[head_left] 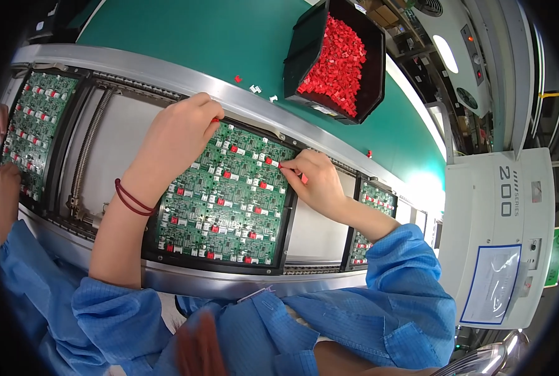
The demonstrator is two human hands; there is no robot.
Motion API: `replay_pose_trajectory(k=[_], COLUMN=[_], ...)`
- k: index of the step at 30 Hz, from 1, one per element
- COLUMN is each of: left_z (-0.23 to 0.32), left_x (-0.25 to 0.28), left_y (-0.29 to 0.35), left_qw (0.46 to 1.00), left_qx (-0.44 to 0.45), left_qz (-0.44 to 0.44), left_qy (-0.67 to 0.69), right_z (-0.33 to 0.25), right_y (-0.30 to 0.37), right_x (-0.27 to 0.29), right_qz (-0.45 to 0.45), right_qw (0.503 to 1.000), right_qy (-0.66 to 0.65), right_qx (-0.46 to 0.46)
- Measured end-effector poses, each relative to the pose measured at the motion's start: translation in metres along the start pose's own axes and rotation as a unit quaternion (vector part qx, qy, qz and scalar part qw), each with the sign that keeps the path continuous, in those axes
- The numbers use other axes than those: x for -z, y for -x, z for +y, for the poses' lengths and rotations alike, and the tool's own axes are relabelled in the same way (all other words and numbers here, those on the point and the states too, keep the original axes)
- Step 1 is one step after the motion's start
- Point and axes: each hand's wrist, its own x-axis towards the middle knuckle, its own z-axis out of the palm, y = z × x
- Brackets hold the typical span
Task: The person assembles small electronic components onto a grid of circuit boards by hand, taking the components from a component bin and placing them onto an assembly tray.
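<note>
A green circuit board panel (229, 210) with rows of small white and red connectors lies in a black frame before me. My left hand (178, 135), with a dark red band at the wrist, reaches over the panel's far left corner. Its thumb and forefinger pinch a small red connector (215, 120). My right hand (317, 185) is at the panel's right edge. Its fingertips are pinched together beside a seated red connector (269, 161), and a bit of red shows between its curled fingers; their contact with the board is partly hidden.
The frame rides on a metal-railed conveyor (135, 62), with another board panel (38, 125) at left and one (373, 207) at right. A co-worker's hand (5, 188) is at far left. Beyond stands a black bin (295, 62) of red connectors; loose ones lie nearby. A white machine (489, 219) stands right.
</note>
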Motion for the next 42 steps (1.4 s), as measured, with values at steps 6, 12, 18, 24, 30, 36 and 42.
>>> replay_pose_trajectory(k=[6,12,18,24,30,36,42], left_z=[-0.002,-0.002,-0.006,-0.003,-0.012,-0.016,-0.019], left_x=[-0.006,-0.007,-0.01,-0.002,-0.008,-0.006,-0.007], left_y=[0.003,0.005,0.004,0.004,0.008,0.008,0.007], left_qw=[1.0,0.999,0.997,0.996,0.996,0.996,0.993], left_qx=[-0.011,0.01,-0.063,0.007,-0.046,-0.052,-0.087], left_qz=[-0.008,-0.038,-0.009,-0.069,-0.065,-0.063,-0.067], left_qy=[0.009,0.036,0.04,0.047,0.05,0.039,0.034], right_z=[0.01,0.042,0.07,0.076,0.079,0.069,0.074], right_y=[-0.024,-0.079,-0.11,-0.125,-0.123,-0.126,-0.128], right_x=[0.031,0.059,0.05,0.048,0.041,0.042,0.036], right_qz=[0.03,0.139,0.068,0.002,0.017,0.012,0.021], right_qw=[0.999,0.983,0.98,0.979,0.982,0.978,0.977], right_qy=[-0.015,0.018,0.108,0.055,0.062,0.109,0.123], right_qx=[0.0,-0.117,-0.15,-0.196,-0.178,-0.175,-0.17])
